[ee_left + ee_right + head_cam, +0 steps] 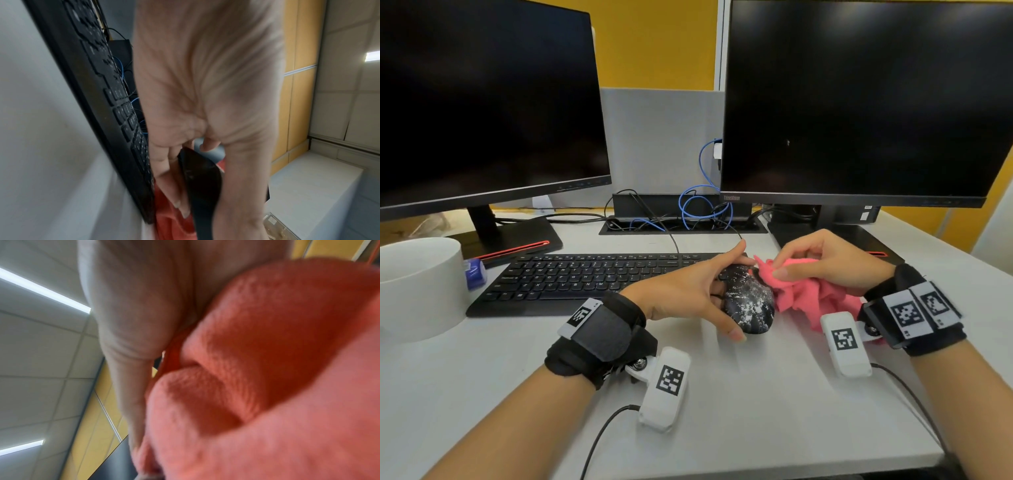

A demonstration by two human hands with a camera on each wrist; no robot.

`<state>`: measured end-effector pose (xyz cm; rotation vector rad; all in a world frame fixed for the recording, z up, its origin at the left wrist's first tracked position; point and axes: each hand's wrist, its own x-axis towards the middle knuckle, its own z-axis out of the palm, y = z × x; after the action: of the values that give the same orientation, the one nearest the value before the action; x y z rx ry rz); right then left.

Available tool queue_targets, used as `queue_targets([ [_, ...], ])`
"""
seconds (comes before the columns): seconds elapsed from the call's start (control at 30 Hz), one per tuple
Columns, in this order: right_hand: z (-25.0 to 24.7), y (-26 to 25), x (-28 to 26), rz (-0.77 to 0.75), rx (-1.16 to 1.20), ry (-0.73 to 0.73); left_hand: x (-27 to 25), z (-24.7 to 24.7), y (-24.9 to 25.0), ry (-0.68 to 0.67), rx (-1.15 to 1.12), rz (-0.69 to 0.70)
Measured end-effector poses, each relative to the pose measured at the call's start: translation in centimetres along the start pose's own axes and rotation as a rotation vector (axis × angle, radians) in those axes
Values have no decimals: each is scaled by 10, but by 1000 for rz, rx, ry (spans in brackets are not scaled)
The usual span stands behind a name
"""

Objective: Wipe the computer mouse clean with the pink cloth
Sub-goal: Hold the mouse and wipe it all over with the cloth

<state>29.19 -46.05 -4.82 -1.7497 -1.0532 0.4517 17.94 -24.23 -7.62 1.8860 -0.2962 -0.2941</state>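
Observation:
A black computer mouse (750, 303) speckled with white stains lies on the white desk (756, 411), just right of the keyboard. My left hand (688, 291) grips it from the left, thumb at its near end and fingers over its far end. In the left wrist view the mouse (202, 178) shows as a dark edge between thumb and fingers. My right hand (825, 263) holds the bunched pink cloth (804, 291) and presses its tip against the mouse's far right side. The cloth (267, 369) fills the right wrist view, blurred, under my palm.
A black keyboard (585, 277) lies left of the mouse. Two dark monitors (482, 102) (859, 99) stand behind, with a cable tray and blue cables (698, 209) between them. A white round container (417, 287) and a small blue object (474, 272) sit at the far left.

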Motion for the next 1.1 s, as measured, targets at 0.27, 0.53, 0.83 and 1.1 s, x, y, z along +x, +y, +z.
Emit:
queue_targets([
  [0.27,0,3,2,-19,10,9,-2,0,1,-12,-7,11],
  [0.53,1,5,3,-25,-24,-18,-3,-1,0,-16,3,23],
  [0.83,1,2,2,-49,-15,20,-3,-3,-1,-3,-5,25],
  [1.1,3,-1,-1,-48,-32,-8,-3,-3,0,-6,-2,23],
])
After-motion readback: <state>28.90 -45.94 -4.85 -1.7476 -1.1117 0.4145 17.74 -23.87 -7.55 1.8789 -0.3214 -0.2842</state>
